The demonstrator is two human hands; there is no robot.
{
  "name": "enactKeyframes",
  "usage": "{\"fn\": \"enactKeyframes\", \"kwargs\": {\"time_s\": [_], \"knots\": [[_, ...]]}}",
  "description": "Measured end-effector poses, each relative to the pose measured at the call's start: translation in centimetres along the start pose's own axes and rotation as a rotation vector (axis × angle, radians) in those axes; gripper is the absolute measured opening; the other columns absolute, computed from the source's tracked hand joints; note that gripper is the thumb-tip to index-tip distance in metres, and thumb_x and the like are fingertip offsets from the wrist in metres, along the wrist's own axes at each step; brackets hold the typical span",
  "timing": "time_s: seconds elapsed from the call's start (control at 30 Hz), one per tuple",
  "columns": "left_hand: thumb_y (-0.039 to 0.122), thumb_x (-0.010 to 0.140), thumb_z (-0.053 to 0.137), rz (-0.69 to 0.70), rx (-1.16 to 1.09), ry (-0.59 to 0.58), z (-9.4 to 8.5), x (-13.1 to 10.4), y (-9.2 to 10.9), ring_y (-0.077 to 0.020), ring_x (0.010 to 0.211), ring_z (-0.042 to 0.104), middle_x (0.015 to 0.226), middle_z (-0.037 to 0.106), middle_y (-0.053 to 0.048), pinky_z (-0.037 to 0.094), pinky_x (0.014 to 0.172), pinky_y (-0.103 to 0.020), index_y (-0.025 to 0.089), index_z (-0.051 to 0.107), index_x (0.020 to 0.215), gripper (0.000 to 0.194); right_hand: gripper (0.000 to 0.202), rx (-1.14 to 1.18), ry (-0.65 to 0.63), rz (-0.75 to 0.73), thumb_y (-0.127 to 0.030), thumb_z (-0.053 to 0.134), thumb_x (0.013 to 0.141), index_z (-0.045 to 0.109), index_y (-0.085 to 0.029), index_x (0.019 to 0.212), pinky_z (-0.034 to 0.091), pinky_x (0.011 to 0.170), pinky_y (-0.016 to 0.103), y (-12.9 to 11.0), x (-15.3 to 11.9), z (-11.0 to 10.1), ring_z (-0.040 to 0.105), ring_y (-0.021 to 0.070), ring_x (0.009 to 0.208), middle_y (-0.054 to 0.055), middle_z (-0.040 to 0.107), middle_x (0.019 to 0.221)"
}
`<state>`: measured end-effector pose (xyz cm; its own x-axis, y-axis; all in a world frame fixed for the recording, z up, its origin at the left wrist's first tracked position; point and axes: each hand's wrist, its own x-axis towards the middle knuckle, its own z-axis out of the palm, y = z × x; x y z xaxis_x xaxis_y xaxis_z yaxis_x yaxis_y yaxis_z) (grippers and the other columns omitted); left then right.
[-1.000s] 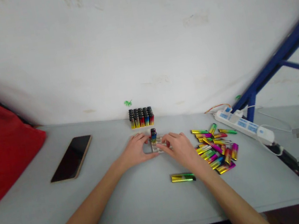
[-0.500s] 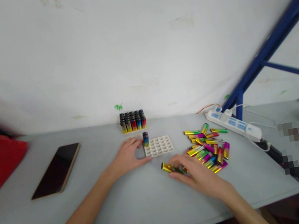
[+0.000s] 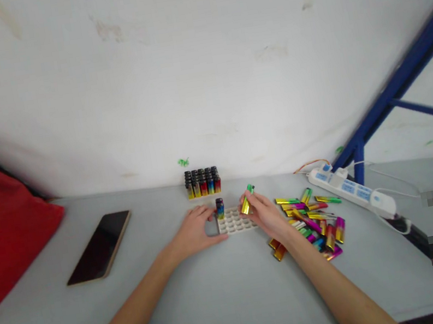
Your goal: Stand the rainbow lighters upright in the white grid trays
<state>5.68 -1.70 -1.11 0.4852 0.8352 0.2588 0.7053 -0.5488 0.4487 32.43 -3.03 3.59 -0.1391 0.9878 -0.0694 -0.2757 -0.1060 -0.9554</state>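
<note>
A white tray [image 3: 237,222] with rows of round pockets lies on the grey table. Dark-topped blue lighters [image 3: 220,209] stand upright at its back left corner. My left hand [image 3: 197,230] rests at the tray's left edge, fingers and thumb spread around that corner. Above the tray's right side, my right hand [image 3: 264,215] pinches a gold and green lighter [image 3: 247,201], held tilted. To the right lies a loose pile of shiny multicoloured lighters [image 3: 312,223]. Behind the tray, a full block of upright black-topped lighters [image 3: 203,182] stands near the wall.
A dark tablet-like device [image 3: 100,248] lies at left, near a red cloth [image 3: 3,225]. At right are a white power strip [image 3: 352,192] with cables and a blue metal frame [image 3: 374,113]. The white wall [image 3: 202,76] rises behind the table.
My right hand has moved from the pile's left edge up to the tray, carrying a lighter. My left hand stays at the tray's left edge. The whole view has shifted slightly.
</note>
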Motion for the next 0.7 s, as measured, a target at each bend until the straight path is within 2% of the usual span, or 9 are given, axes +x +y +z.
{"fn": "enactKeyframes", "kwargs": {"time_s": [0.13, 0.2, 0.27, 0.33, 0.43, 0.5, 0.57, 0.63, 0.7], "knots": [[0.074, 0.091, 0.097, -0.008, 0.013, -0.009, -0.2, -0.1, 0.0, -0.0371, 0.112, 0.079, 0.118, 0.083, -0.011, 0.063, 0.109, -0.049, 0.025, 0.081, 0.119, 0.059, 0.080, 0.000, -0.127, 0.013, -0.097, 0.100, 0.073, 0.068, -0.027, 0.095, 0.056, 0.070, 0.033, 0.6, -1.0, 0.1, 0.064, 0.0197, 0.080, -0.002, 0.065, 0.085], [0.074, 0.091, 0.097, -0.013, 0.013, -0.016, -0.3, 0.0, 0.1, -0.0373, 0.112, 0.079, 0.118, 0.083, -0.011, 0.063, 0.108, -0.049, 0.024, 0.080, 0.118, 0.059, 0.080, 0.011, -0.144, 0.003, -0.094, 0.103, 0.073, 0.067, -0.027, 0.098, 0.051, 0.065, 0.029, 0.5, -1.0, 0.3, 0.056, 0.0161, 0.072, -0.006, 0.057, 0.080], [0.074, 0.090, 0.097, -0.009, 0.008, -0.019, -0.3, 0.0, 0.1, -0.0372, 0.112, 0.079, 0.118, 0.083, -0.011, 0.063, 0.108, -0.049, 0.024, 0.079, 0.116, 0.058, 0.082, 0.014, -0.138, 0.013, -0.097, 0.100, 0.073, 0.063, -0.028, 0.094, 0.039, 0.059, 0.026, 0.5, -0.9, 0.6, 0.040, 0.0119, 0.061, -0.011, 0.044, 0.072], [0.073, 0.091, 0.097, -0.004, 0.005, -0.016, -0.3, 0.0, 0.1, -0.0365, 0.111, 0.079, 0.117, 0.083, -0.010, 0.063, 0.107, -0.049, 0.024, 0.079, 0.115, 0.058, 0.085, -0.013, -0.135, 0.042, -0.106, 0.089, 0.077, 0.056, -0.028, 0.083, 0.027, 0.055, 0.025, 0.6, -0.7, 0.8, 0.025, 0.0101, 0.057, -0.013, 0.034, 0.066], [0.073, 0.091, 0.097, 0.004, 0.007, -0.012, -0.3, 0.0, 0.0, -0.0358, 0.110, 0.079, 0.116, 0.083, -0.010, 0.063, 0.107, -0.048, 0.025, 0.077, 0.112, 0.057, 0.088, -0.089, -0.093, 0.055, -0.114, 0.064, 0.087, 0.044, -0.030, 0.068, 0.019, 0.054, 0.029, 1.0, -0.5, 1.2, 0.020, 0.0114, 0.055, -0.010, 0.029, 0.059], [0.076, 0.090, 0.096, 0.010, 0.006, -0.012, -0.4, 0.0, 0.0, -0.0361, 0.110, 0.079, 0.116, 0.083, -0.010, 0.063, 0.107, -0.048, 0.025, 0.077, 0.112, 0.058, 0.084, -0.139, -0.037, 0.062, -0.107, 0.055, 0.095, 0.039, -0.032, 0.062, 0.019, 0.054, 0.031, 1.4, -0.6, 1.6, 0.020, 0.0126, 0.054, -0.009, 0.026, 0.056], [0.078, 0.090, 0.095, 0.008, 0.006, -0.015, -0.4, 0.1, 0.0, -0.0367, 0.111, 0.079, 0.116, 0.083, -0.010, 0.063, 0.107, -0.049, 0.025, 0.077, 0.113, 0.060, 0.076, -0.176, 0.021, 0.075, -0.094, 0.051, 0.103, 0.037, -0.033, 0.059, 0.020, 0.053, 0.033, 1.6, -0.6, 1.9, 0.020, 0.0136, 0.052, -0.008, 0.026, 0.054], [0.078, 0.090, 0.095, 0.000, 0.008, -0.018, -0.3, 0.1, 0.0, -0.0370, 0.112, 0.079, 0.117, 0.083, -0.010, 0.063, 0.109, -0.049, 0.025, 0.077, 0.113, 0.060, 0.070, -0.200, 0.056, 0.077, -0.082, 0.047, 0.106, 0.038, -0.033, 0.058, 0.021, 0.052, 0.034, 1.8, -0.6, 2.0, 0.021, 0.0142, 0.051, -0.006, 0.028, 0.053], [0.075, 0.090, 0.096, -0.003, 0.010, -0.014, -0.3, 0.1, 0.1, -0.0369, 0.111, 0.079, 0.117, 0.082, -0.010, 0.063, 0.108, -0.049, 0.026, 0.077, 0.112, 0.057, 0.068, -0.219, 0.064, 0.077, -0.080, 0.047, 0.106, 0.040, -0.032, 0.058, 0.023, 0.052, 0.034, 1.8, -0.5, 2.0, 0.023, 0.0144, 0.052, -0.006, 0.031, 0.053]]}}
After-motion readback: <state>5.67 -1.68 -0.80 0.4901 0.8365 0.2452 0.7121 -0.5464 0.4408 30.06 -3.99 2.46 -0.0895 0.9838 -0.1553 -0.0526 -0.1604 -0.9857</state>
